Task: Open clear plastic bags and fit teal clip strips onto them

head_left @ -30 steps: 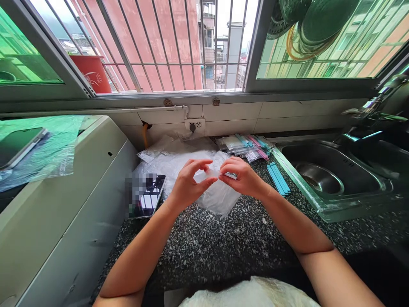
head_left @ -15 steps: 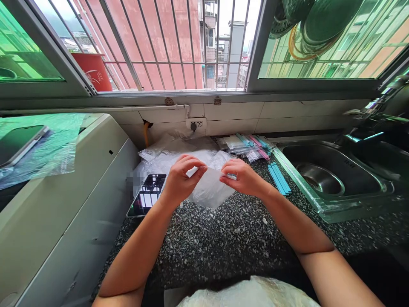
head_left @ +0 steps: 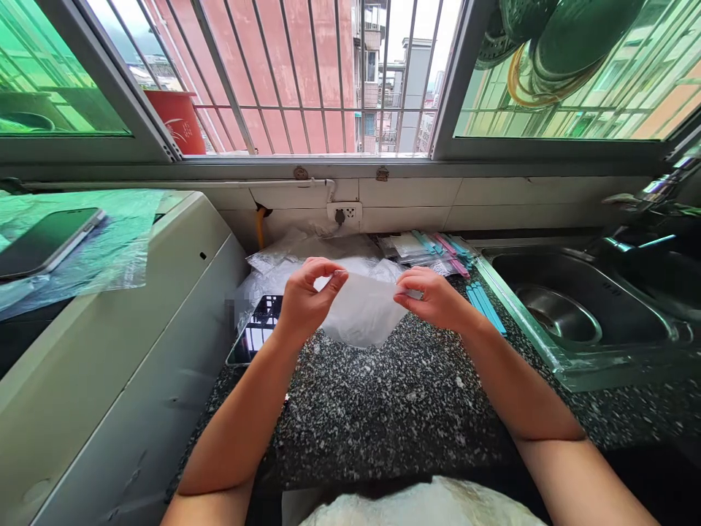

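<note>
A thin, translucent plastic bag (head_left: 366,314) hangs stretched between my two hands above the counter. My left hand (head_left: 308,298) pinches its upper left corner between thumb and forefinger. At the upper right corner my right hand (head_left: 430,296) pinches it the same way. Behind it lies a heap of clear plastic bags (head_left: 285,256). A dark-screened tablet or phone (head_left: 256,332) rests on the counter just left of my left hand, which partly covers it. Several light-blue strips (head_left: 485,307) lie to the right of my right hand.
Packets with blue and pink strips (head_left: 432,248) lie at the back of the speckled counter (head_left: 372,416). A sink (head_left: 591,292) is on the right. On the left, a phone (head_left: 52,237) lies on plastic over a pale metal cabinet (head_left: 180,292). A wall socket (head_left: 345,212) sits behind.
My hands have moved farther apart, pulling the bag's top edge wider and straighter. The whole view has shifted slightly, with the surroundings now a little farther right.
</note>
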